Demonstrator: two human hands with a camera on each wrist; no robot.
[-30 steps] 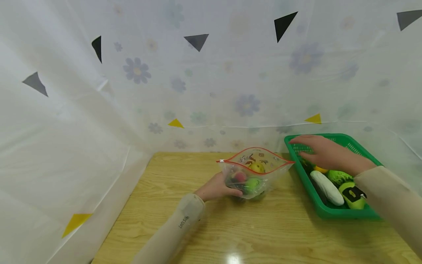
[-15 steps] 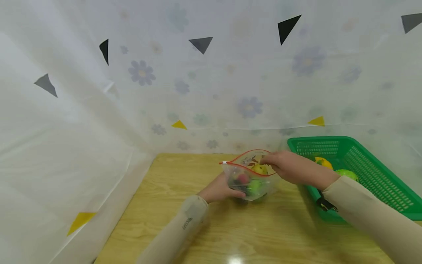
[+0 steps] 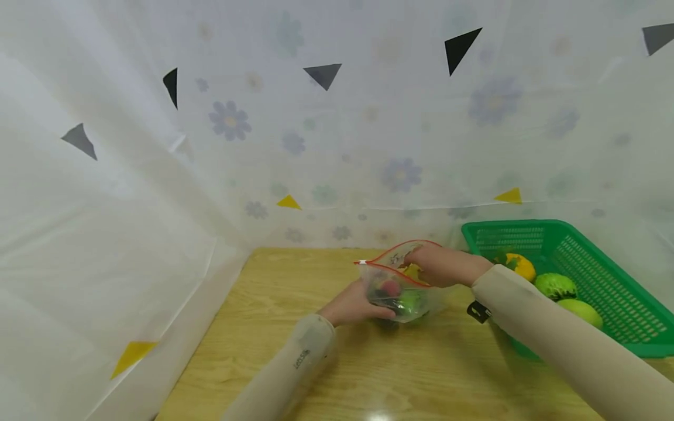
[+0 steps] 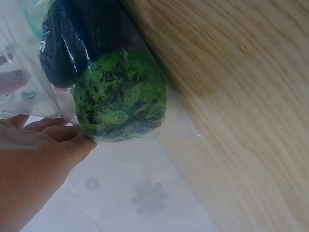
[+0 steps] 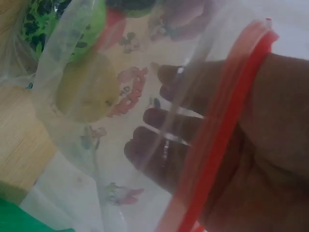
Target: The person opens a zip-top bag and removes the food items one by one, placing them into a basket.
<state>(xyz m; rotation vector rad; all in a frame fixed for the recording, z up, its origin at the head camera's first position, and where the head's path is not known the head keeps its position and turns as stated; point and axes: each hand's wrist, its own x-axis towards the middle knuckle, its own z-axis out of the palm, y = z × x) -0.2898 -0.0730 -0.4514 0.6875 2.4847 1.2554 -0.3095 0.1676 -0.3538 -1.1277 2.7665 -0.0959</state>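
Observation:
A clear zip bag [image 3: 437,301] with a red-edged mouth stands on the wooden table. My left hand [image 3: 358,304] grips its left side, thumb across the front; in the left wrist view the fingers are against the plastic. Through the bag show a yellow fruit [image 5: 87,87], something red [image 3: 391,287], a round mottled green fruit [image 4: 120,96] and dark long pieces [image 4: 96,29]. My right hand [image 3: 442,264] reaches through the mouth. Its fingers are spread and relaxed inside the bag, close to the yellow fruit, with nothing seen held.
A green plastic basket [image 3: 621,280] stands at the right. In it lie an orange-yellow piece [image 3: 520,267], a bumpy green one [image 3: 556,286] and a smooth light-green one [image 3: 581,313]. My right sleeve hides part of it. A white patterned sheet [image 3: 337,158] hangs behind the table.
My right hand has travelled left from above the basket to the bag's mouth, then down into it. The left hand has stayed on the bag. The view has shifted slightly.

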